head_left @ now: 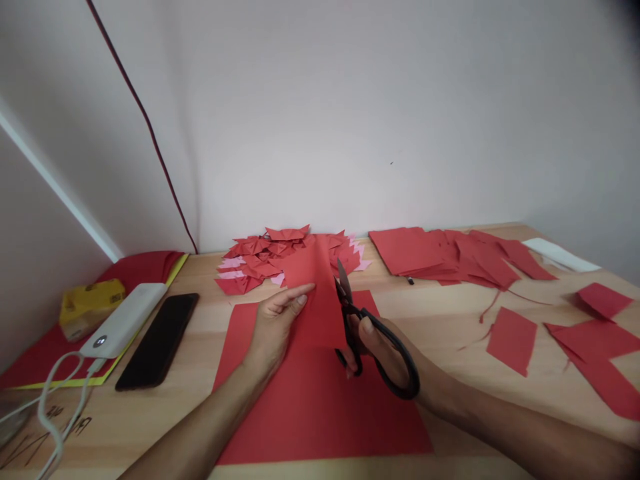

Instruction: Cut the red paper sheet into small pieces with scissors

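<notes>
My left hand [278, 325] pinches a piece of red paper [320, 313] between thumb and fingers, holding it raised above the table. Black-handled scissors [400, 360] are in my right hand [383, 347], their blades parted and pointing away from me at the paper's right edge. Whether the blades are biting into the paper, I cannot tell. Beneath both hands a larger red sheet [320, 420] lies flat on the wooden table. Behind the raised paper sits a pile of folded red and pink paper pieces [255, 260].
Stacked red paper [405, 250] lies at the back right, with loose red cuttings [513, 340] nearer the right edge. On the left are a dark phone [159, 340], a white power bank [125, 317] with a cable [43, 407], and a yellow packet [93, 303]. A wall [400, 120] rises behind.
</notes>
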`<state>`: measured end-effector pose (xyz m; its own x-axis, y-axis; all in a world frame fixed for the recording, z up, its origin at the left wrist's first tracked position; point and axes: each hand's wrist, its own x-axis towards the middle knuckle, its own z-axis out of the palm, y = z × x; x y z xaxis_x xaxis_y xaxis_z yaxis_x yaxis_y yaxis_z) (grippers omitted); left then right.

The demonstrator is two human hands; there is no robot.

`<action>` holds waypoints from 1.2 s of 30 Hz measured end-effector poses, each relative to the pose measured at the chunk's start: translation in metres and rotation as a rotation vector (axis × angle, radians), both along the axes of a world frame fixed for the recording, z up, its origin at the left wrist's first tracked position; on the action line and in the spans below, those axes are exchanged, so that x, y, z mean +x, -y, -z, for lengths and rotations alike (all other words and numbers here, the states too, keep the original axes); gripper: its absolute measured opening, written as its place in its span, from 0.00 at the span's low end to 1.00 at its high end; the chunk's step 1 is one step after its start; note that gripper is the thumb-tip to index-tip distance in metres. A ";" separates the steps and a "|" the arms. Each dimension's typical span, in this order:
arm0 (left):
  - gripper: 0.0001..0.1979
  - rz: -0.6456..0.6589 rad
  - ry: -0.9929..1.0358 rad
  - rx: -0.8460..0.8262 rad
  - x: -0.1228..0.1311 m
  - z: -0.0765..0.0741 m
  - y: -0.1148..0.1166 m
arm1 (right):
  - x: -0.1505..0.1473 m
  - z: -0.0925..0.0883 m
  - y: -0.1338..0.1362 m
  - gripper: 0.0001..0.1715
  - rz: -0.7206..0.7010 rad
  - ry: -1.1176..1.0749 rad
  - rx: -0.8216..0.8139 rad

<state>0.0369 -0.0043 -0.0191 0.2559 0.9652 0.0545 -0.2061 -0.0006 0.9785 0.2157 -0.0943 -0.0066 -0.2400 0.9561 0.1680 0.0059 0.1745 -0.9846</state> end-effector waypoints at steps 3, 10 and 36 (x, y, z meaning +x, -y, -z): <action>0.13 -0.037 -0.057 0.052 -0.001 -0.001 0.001 | 0.001 0.001 0.000 0.36 0.006 -0.015 -0.037; 0.13 -0.068 -0.103 0.090 -0.001 -0.005 0.003 | 0.001 0.003 -0.003 0.39 0.029 0.006 -0.057; 0.10 -0.096 -0.204 0.255 -0.003 -0.015 0.006 | 0.003 0.014 -0.009 0.41 0.029 -0.083 -0.141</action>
<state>0.0340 -0.0106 -0.0041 0.1950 0.9472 0.2544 0.0072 -0.2607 0.9654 0.2185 -0.0853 -0.0207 -0.2032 0.9779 0.0496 -0.0740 0.0352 -0.9966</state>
